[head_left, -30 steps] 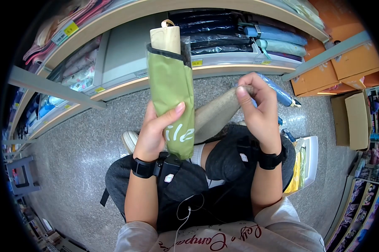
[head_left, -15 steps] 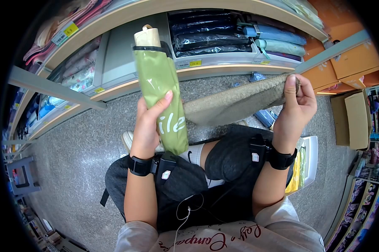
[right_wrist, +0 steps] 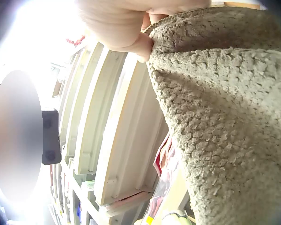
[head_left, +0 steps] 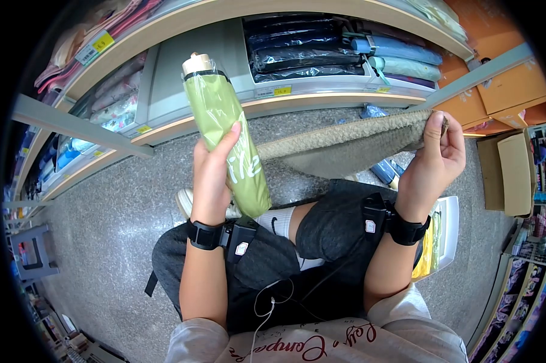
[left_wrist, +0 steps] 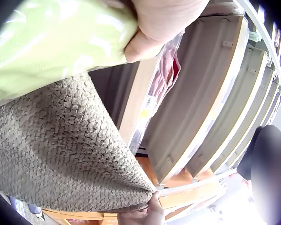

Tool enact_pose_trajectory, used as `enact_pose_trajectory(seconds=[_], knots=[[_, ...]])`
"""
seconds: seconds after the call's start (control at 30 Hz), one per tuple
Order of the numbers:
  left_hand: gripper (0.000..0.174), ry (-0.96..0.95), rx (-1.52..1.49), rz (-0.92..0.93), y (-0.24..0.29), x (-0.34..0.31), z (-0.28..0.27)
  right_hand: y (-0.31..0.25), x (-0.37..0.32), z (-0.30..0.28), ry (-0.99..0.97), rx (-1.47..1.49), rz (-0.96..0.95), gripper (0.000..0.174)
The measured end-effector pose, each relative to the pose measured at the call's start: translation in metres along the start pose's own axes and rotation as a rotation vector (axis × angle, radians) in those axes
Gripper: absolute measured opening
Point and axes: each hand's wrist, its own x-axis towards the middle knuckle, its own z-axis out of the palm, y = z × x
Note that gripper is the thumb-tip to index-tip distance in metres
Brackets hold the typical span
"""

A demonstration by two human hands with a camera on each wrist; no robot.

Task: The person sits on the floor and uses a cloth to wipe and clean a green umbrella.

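My left hand (head_left: 211,178) grips a folded green umbrella (head_left: 215,106) in a clear plastic sleeve, thumb across its front. The umbrella leans to the left, its pale wooden handle (head_left: 198,63) at the top and white lettering low on its side. A grey-brown textured cloth (head_left: 351,151) stretches sideways from behind the umbrella, where its left end is hidden. At the far end my right hand (head_left: 431,172) pinches the cloth's corner between thumb and fingers. In the right wrist view, folds spread through the cloth (right_wrist: 225,122) from that pinch.
Shelves ahead hold dark wrapped packages (head_left: 309,57) and rolled light-blue ones (head_left: 400,51). On the floor, a blue wrapped item (head_left: 385,172) lies beyond my right knee, and a white box (head_left: 447,236) with yellow packages stands to the right. Orange cartons (head_left: 509,78) are stacked at far right.
My right hand has moved right, drawing the cloth out from a narrow bunch into a wide stretch. The umbrella in my left hand has tipped left and come lower.
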Motion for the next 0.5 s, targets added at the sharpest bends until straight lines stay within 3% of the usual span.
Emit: enact_pose_trajectory(seconds=[0.5], knots=[[0.031,-0.020,0.192,-0.017,-0.016,0.005,0.000,0.002,-0.005,0.006,0.021,0.001,-0.031,0.013]])
